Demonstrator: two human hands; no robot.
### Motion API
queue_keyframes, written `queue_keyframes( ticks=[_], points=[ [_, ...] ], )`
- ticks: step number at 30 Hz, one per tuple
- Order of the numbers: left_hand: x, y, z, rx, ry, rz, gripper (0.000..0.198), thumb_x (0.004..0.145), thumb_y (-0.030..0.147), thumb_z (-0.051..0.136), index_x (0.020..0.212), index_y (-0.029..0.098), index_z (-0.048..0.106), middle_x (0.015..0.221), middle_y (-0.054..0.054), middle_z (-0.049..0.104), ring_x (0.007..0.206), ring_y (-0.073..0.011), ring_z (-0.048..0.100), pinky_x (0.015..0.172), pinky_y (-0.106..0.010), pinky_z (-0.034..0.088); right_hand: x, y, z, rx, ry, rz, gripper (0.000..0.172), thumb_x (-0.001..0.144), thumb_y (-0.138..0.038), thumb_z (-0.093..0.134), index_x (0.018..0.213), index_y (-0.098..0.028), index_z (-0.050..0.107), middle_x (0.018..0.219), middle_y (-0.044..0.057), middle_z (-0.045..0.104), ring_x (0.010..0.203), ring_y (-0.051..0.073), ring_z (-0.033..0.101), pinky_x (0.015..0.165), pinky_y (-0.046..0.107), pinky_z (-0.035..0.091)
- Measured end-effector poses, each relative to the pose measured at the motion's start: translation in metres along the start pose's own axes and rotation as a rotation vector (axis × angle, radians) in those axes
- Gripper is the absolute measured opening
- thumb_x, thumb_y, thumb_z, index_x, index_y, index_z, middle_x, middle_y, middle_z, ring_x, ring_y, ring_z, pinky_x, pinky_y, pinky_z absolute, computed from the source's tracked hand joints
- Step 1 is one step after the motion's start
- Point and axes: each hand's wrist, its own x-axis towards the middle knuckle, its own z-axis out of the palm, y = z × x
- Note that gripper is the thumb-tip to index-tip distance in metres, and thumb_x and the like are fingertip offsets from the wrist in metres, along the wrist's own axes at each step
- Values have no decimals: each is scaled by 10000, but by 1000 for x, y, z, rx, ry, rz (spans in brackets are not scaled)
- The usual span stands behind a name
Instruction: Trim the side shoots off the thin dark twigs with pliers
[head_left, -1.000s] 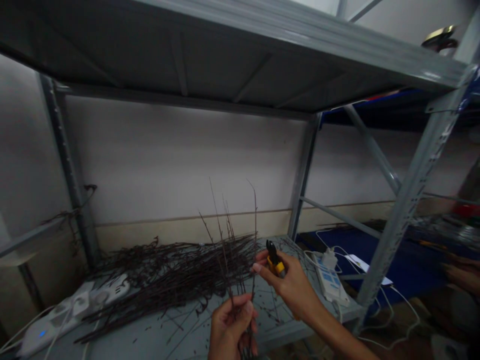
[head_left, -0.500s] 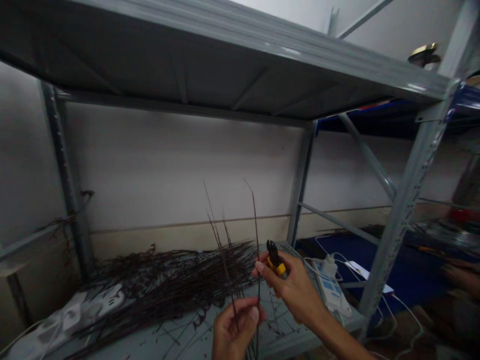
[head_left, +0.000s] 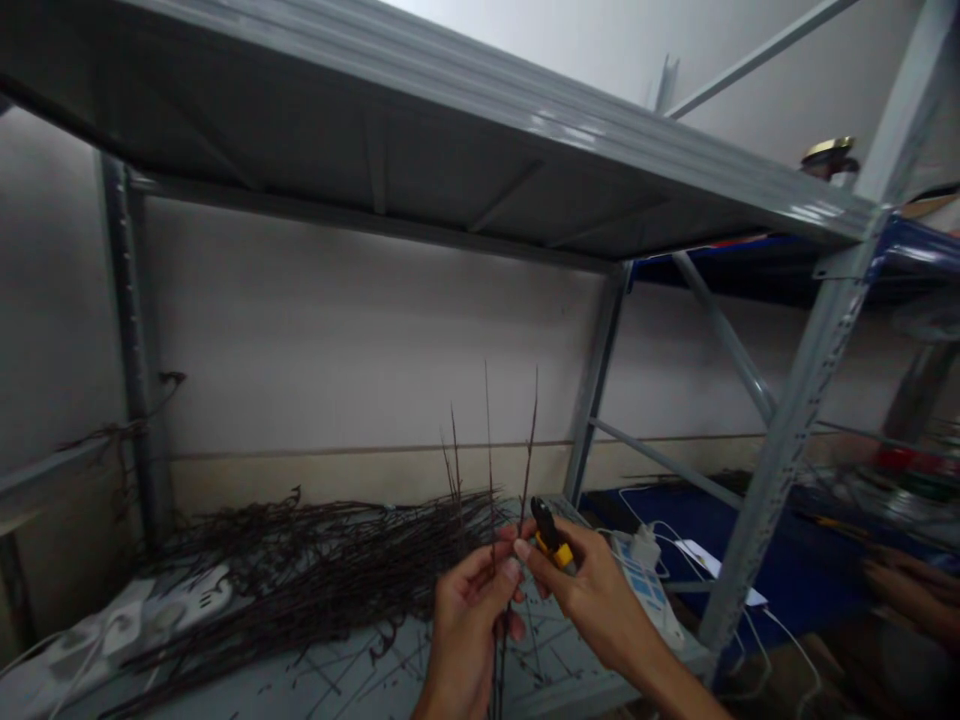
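My left hand [head_left: 472, 610] is closed round several thin dark brown stems [head_left: 491, 470] that stand roughly upright above it; their lower ends run down below the hand. Close beside it, with fingertips nearly touching, my right hand [head_left: 581, 590] pinches another dark stem [head_left: 529, 445] between thumb and finger. Tucked in the same right hand is a pair of small cutting pliers [head_left: 551, 538] with dark jaws and yellow on the handles, jaws pointing up. Behind my hands a big pile of similar dark stems [head_left: 337, 570] lies on the grey shelf [head_left: 420, 665].
Short cut bits are scattered on the shelf. A white power strip [head_left: 652, 590] with cables lies at right, another [head_left: 172, 610] at left. An upper shelf [head_left: 450, 110] hangs overhead, and a metal post [head_left: 787, 420] stands at right. Another person's hand [head_left: 907, 590] shows at far right.
My two hands have come together, the left rising toward the right. The stem in my right hand has shifted lower and tilts a little right. The view has turned slightly.
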Motion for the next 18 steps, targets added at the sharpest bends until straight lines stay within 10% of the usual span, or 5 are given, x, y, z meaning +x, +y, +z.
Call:
queue_keyframes(
  ticks=[6, 18],
  points=[
    [-1, 2, -2, -12, 62, 0, 374, 693, 413, 873, 924, 127, 804, 840, -68, 625, 729, -145, 526, 425, -164, 418, 1, 11, -12, -430, 29, -198, 285, 938, -457, 584, 1044, -209, 678, 995, 74, 744, 925, 255, 699, 836, 351, 528],
    [-6, -1, -2, 55, 123, 79, 349, 696, 417, 863, 851, 113, 788, 780, -54, 620, 650, -124, 534, 348, -137, 365, 16, 5, -41, -1356, 3, -626, 279, 951, -343, 619, 1143, -140, 608, 1123, 139, 689, 958, 299, 637, 833, 435, 429]
  ],
)
